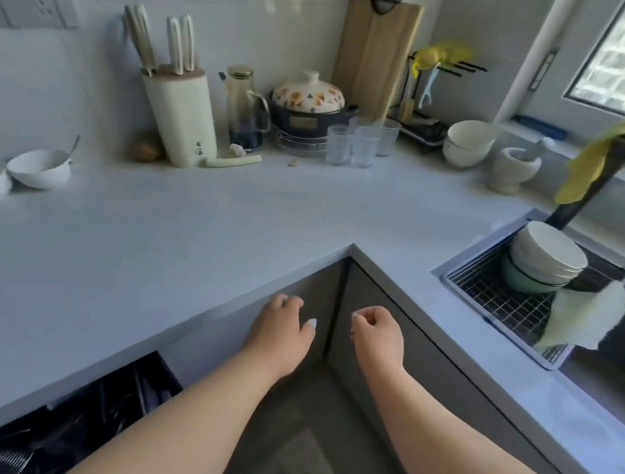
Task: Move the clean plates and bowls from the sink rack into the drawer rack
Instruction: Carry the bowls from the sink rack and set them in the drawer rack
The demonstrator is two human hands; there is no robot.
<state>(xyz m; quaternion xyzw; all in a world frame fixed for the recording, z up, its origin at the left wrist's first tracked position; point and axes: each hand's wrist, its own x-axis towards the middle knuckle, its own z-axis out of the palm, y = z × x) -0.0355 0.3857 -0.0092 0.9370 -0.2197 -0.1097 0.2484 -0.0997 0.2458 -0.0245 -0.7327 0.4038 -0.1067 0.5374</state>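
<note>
Head cam: sink rack (501,310) at right holds stacked bowls (545,259), well apart from both hands. Open drawer rack (59,437) sits lower left. Left hand (281,334) and right hand (378,335), bottom center, loosely curled, holding nothing.

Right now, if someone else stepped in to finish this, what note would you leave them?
Left hand and right hand: both empty, loosely curled, in front of the grey corner cabinet.
Stack of white bowls on a pale green bowl: upside down in the wire sink rack.
Open drawer with dark rack: lower left, contents unclear.
Done: cannot tell. Left: carry the stack across.
</note>
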